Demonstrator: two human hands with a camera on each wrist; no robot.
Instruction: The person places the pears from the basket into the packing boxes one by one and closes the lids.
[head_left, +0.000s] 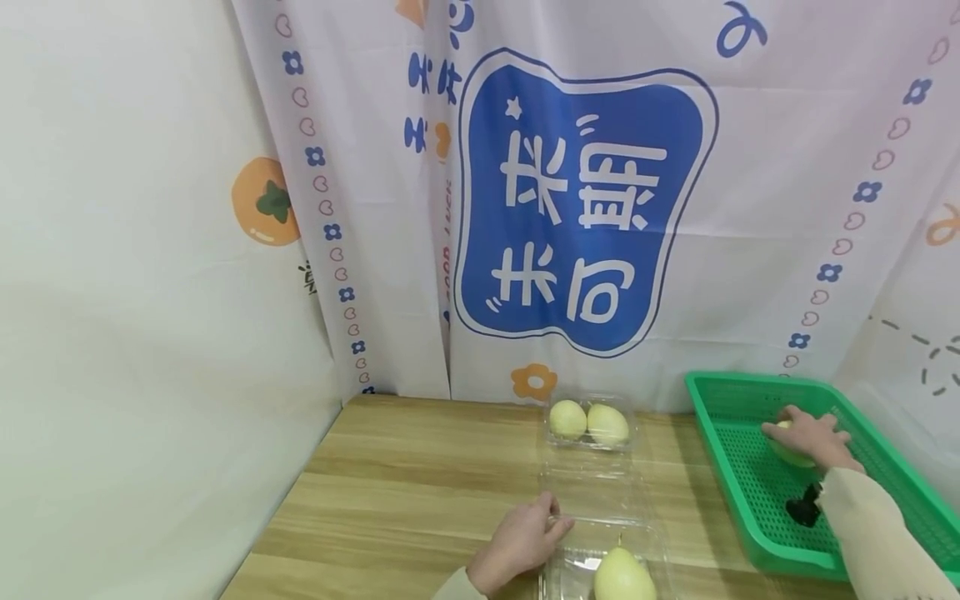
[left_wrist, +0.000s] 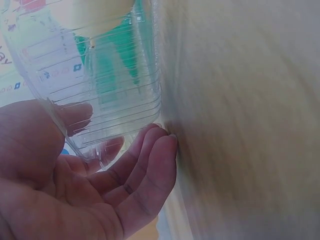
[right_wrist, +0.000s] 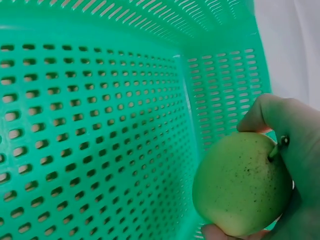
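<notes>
My left hand [head_left: 521, 537] pinches the edge of a clear plastic box [left_wrist: 115, 95] near the table's front. Its thumb lies over the box wall, with the fingers curled below, close to the tabletop. In that box sits a pale yellow-green pear [head_left: 624, 577], stem up. At the right, my right hand [head_left: 813, 437] reaches into a green basket [head_left: 712, 442]. It grips another pear [right_wrist: 242, 185], thumb on one side and fingertips on the other; the palm side is partly hidden. The pear's stem points toward the hand.
Against the back curtain stands another clear box [head_left: 630, 437] with two pears [head_left: 588, 421] in it. A clear lid [head_left: 592, 492] lies between the two boxes on the wooden table [head_left: 390, 475]. A small black device [head_left: 805, 506] shows by the right sleeve, over the basket.
</notes>
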